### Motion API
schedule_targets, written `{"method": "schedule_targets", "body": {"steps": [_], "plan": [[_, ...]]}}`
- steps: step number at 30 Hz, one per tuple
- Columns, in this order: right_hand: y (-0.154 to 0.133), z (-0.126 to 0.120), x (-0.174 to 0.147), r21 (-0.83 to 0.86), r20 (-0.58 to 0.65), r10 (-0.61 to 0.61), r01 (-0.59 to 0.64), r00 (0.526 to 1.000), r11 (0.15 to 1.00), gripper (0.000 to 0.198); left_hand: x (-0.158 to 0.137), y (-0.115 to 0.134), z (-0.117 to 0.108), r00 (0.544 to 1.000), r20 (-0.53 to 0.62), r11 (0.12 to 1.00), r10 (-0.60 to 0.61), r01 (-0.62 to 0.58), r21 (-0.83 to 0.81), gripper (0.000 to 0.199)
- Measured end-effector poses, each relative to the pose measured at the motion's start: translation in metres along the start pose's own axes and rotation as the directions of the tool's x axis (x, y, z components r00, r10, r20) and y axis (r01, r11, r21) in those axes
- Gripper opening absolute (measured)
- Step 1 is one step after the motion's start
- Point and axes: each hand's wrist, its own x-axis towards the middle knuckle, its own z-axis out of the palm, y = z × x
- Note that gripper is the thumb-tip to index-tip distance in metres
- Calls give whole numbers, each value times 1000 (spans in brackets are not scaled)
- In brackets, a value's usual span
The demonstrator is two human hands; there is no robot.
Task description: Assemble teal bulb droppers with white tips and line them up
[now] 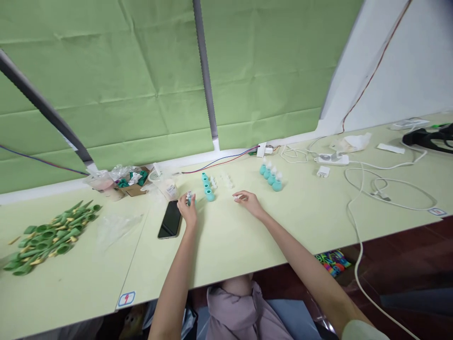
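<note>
A flat black rectangular phone [170,221] is lying beside the left hand [188,211], which is gripping a small teal-and-white piece [190,199]; open-necked round teal bulbs [210,195] are standing in a row, small translucent whitish pieces [213,182] lying alongside. And there, the right hand [249,203] is pinching a tiny white piece [235,197]; farther right, white-tipped teal bulbs [277,185] are standing in line.

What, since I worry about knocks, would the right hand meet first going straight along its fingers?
The right hand would probably meet the round, open turquoise piece at the near end of its row; the hand's height is unclear, so it might pass over.
</note>
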Motion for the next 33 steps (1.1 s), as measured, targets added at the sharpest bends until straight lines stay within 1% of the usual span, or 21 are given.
{"method": "schedule_targets", "body": {"steps": [2,3,4,6,10,14,18,20,22,24,26,29,33], "plan": [[-2,1,-2,80,58,74,-79,996,994,27,2,-9,3,999,23,998,-47,48,-31,34],[-3,1,-2,115,84,92,-102,992,988,29,2,-13,5,997,41,997,-63,65,-44,34],[-5,1,-3,139,104,94,-108,990,984,30,1,-15,6,995,63,996,-72,76,-52,34],[-8,2,-4,143,123,65,-82,990,986,29,0,-16,8,993,95,995,-73,78,-57,33],[-10,5,-5,84,114,19,-28,993,996,27,-2,-13,8,995,98,998,-26,32,-57,32],[-6,8,-5,173,117,28,-48,993,984,28,-5,-7,8,991,124,999,47,-44,-26,29],[-5,11,-6,251,120,55,-83,991,964,25,-8,-1,7,980,186,997,71,-68,-21,20],[-7,12,-7,281,119,65,-97,991,955,26,-9,2,7,981,184,998,67,-66,-11,20],[-10,13,-8,295,126,78,-112,989,949,28,-10,4,6,987,145,998,67,-64,-27,26],[-11,13,-9,300,132,89,-125,987,946,29,-11,6,5,993,96,995,73,-66,-71,32],[-11,14,-9,307,136,100,-137,986,942,30,-11,8,5,994,80,990,81,-70,-125,35],[-8,14,-8,323,139,108,-148,984,935,32,-12,9,6,989,123,983,87,-65,-172,34],[-7,14,-8,330,150,112,-157,982,931,31,-13,9,7,983,158,986,89,-65,-154,29]]}}
